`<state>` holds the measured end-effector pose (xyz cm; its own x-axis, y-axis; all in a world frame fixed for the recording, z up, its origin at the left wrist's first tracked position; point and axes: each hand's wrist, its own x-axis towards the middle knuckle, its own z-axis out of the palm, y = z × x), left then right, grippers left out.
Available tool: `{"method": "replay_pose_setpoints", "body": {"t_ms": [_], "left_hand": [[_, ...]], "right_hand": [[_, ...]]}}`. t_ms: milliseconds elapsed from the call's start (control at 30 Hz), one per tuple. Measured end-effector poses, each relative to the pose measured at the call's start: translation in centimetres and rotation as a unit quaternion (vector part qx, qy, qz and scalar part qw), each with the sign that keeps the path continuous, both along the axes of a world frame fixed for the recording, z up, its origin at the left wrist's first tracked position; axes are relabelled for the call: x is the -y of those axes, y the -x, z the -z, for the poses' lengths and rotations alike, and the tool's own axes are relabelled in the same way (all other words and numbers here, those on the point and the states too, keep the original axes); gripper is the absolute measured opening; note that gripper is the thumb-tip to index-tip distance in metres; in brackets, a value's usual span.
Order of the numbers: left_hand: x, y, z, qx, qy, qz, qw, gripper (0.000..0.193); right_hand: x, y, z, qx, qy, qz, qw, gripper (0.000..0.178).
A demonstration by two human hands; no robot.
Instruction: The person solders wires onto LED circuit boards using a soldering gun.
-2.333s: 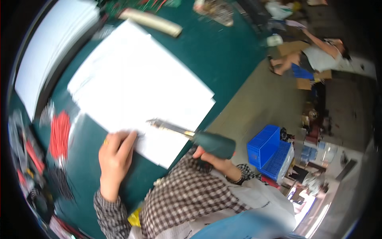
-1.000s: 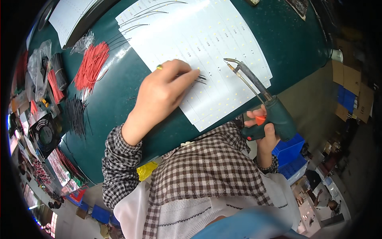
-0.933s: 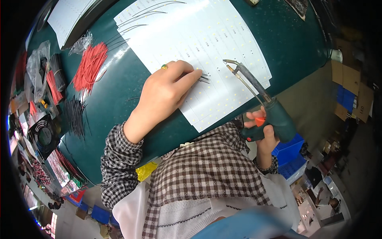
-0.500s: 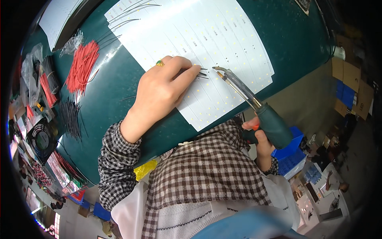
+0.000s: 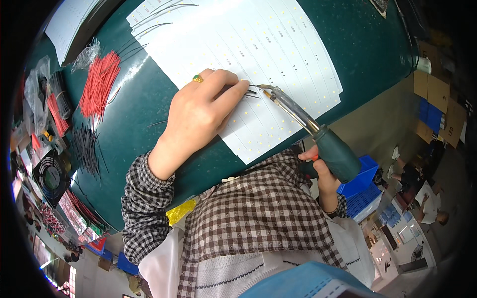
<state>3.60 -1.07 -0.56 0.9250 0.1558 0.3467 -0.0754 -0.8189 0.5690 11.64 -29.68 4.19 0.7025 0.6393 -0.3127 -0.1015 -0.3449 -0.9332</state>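
A white sheet of LED circuit board strips (image 5: 283,44), dotted with small yellow chips, lies on the green table. My left hand (image 5: 201,107) rests over its near left part, thumb and forefinger pinched on thin black wires (image 5: 252,93) whose ends poke out to the right. Round the green handle of a soldering gun (image 5: 313,126) my right hand (image 5: 323,174) is closed, low by the table edge. The gun's bent tip reaches the board just right of my left fingertips, at a black wire end. Whether tip and wire touch, I cannot tell.
At the left lie a bundle of red wires (image 5: 101,82) and a bundle of black wires (image 5: 86,149). A small black fan (image 5: 51,173) stands at the table's left edge. More black wires (image 5: 159,24) lie across the board's far left corner. Blue crates (image 5: 360,186) stand beyond the table, lower right.
The soldering gun has moved slightly left and down, bringing its tip up to the wire end beside my left fingertips. My left hand has barely shifted.
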Motion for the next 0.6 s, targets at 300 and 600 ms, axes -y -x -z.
{"method": "replay_pose_setpoints", "body": {"t_ms": [300,600], "left_hand": [[0.0,-0.1,0.0,0.001,0.0,-0.003,1.0,0.027],[0.0,-0.3,-0.7,-0.003,0.006,0.004,1.0,0.027]], "right_hand": [[0.1,0.2,0.1,-0.017,-0.006,0.014,1.0,0.034],[0.9,0.3,-0.2,-0.062,-0.028,0.042,0.997,0.044]]}}
